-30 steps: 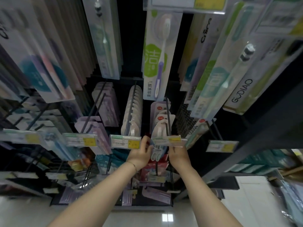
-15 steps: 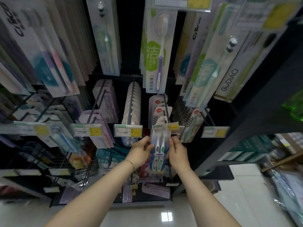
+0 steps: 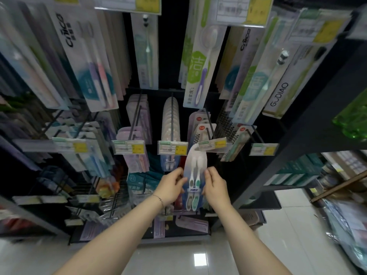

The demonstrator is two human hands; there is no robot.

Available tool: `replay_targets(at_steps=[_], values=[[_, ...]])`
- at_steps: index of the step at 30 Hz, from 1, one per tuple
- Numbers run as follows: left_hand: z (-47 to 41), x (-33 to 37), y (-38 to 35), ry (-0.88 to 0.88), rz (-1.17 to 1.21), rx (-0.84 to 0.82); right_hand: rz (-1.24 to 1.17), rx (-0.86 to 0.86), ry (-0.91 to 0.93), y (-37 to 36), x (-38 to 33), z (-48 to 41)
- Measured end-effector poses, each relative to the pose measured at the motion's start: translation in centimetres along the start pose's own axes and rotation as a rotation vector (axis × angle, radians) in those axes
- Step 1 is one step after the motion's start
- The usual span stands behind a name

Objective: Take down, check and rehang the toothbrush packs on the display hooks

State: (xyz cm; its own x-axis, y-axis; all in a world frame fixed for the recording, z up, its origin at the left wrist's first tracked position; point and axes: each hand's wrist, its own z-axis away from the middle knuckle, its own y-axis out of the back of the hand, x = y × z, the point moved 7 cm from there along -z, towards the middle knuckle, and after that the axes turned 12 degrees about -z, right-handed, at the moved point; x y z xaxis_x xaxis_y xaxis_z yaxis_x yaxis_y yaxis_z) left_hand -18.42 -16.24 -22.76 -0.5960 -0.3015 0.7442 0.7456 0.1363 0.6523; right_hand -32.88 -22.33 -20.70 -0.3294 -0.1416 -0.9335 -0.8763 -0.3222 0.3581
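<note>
A twin toothbrush pack (image 3: 195,171) with a grey and a green brush is held upright in front of the display. My left hand (image 3: 171,187) pinches its left edge and my right hand (image 3: 215,187) pinches its right edge. The pack's top reaches just under the tilted price tag (image 3: 212,144) at the tip of a black display hook (image 3: 208,124). Behind that tag, red-and-white packs (image 3: 200,132) still hang on the hook. The pack's lower end shows between my wrists.
Rows of hooks carry other packs: white ones (image 3: 171,118) to the left, purple ones (image 3: 137,116) further left, tall Crico and Gudiao packs (image 3: 278,94) above. A black shelf upright (image 3: 297,155) stands right. White tiled floor (image 3: 178,259) lies below.
The twin pack has come off under the price tag and moved down and toward me, held by both hands. The view has tilted slightly upward.
</note>
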Motion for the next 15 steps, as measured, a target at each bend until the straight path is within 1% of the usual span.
replay_targets(at_steps=[4,7,11,15], values=[[1.1,-2.9,1.2,0.057,0.057,0.029,0.032,-0.111,0.031,-3.0,-1.0,0.3],[1.9,-4.4,2.5,0.060,0.083,0.063,0.048,-0.148,0.064,-5.0,-1.9,0.4],[2.1,-5.0,4.2,0.081,0.067,0.106,0.000,-0.080,0.070,-6.4,-2.5,0.4],[1.6,-4.4,5.2,0.077,0.043,0.136,-0.050,-0.005,0.006,-6.6,-2.7,-0.1]])
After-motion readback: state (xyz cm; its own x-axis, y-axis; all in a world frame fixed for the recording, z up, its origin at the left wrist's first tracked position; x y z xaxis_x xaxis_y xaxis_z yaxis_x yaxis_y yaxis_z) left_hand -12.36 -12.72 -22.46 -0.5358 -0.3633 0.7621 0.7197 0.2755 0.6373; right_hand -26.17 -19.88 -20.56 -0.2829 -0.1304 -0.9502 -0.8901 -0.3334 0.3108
